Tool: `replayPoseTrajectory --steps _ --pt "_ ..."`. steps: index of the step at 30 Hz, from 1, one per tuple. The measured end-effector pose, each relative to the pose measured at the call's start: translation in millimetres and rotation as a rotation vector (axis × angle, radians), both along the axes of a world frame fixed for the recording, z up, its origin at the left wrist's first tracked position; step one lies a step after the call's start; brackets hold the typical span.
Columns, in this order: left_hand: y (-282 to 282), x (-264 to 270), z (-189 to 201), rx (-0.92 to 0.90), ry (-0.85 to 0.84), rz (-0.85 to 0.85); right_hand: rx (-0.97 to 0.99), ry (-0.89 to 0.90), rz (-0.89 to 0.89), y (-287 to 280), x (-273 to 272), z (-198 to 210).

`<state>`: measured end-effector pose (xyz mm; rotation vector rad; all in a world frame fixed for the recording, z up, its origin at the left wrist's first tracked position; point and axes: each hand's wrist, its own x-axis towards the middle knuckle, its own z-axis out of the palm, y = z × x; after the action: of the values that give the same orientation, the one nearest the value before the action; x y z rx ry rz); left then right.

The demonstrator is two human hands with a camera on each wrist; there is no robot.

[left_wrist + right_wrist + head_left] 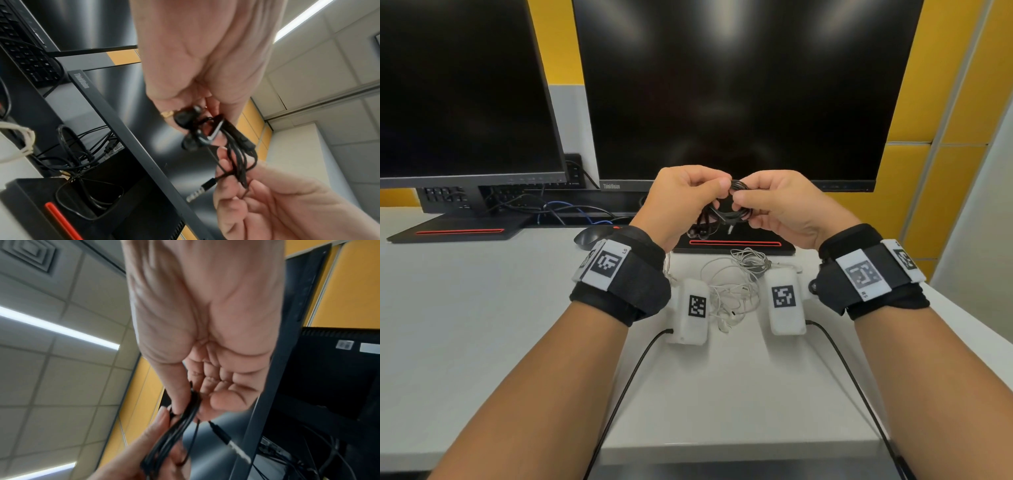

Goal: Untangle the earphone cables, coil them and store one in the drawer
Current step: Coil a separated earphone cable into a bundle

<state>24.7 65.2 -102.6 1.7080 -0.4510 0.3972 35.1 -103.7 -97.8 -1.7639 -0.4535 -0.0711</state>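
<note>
Black thin rubbery earphone cable (729, 209), coiled, pinched by left hand (685, 195) and right hand (780, 205), fingers curled; likely light, floppy, springy; best gripped across bundled loops.

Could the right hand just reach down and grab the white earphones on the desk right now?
Probably not yet. The right hand and left hand both grip the black earphone cable. The white earphones lie uncovered on the desk just below, so the path looks free once it lets go.
</note>
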Motion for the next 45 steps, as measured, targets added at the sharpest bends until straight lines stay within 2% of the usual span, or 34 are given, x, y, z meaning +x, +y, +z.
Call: replayPoseTrajectory --steps 5,9,14,18,20,23,26,31,36,41,45 --pt "0 2 -1 -0.022 -0.004 0.042 -0.061 0.018 0.003 -7 2 1" --pt "1 0 1 0.025 0.058 -0.039 0.127 0.044 -0.040 -8 4 2" --pt "5 -3 2 0.109 0.162 -0.147 0.199 -0.042 -0.177 -11 6 3" --pt "5 -3 4 0.050 0.173 -0.111 0.288 -0.092 -0.268 -16 8 4" --pt "7 -1 5 0.094 0.153 -0.058 0.331 -0.091 -0.277 -18 9 5" --pt "8 3 2 0.284 0.064 0.043 0.362 -0.070 -0.219 -17 9 6" --pt "7 4 0 0.442 0.004 0.124 0.442 -0.026 -0.085 -13 2 10" --pt "5 6 0 0.530 -0.039 0.198 0.480 0.024 0.070 -8 -6 13" --pt "6 7 0 0.352 -0.080 0.185 0.436 0.062 0.155 -7 -7 10" --pt "2 2 3 0.016 0.071 -0.107 0.346 -0.002 0.035 -6 -3 8" --pt "0 -2 4 -0.044 0.131 -0.230 0.289 -0.051 -0.053 -6 0 6"
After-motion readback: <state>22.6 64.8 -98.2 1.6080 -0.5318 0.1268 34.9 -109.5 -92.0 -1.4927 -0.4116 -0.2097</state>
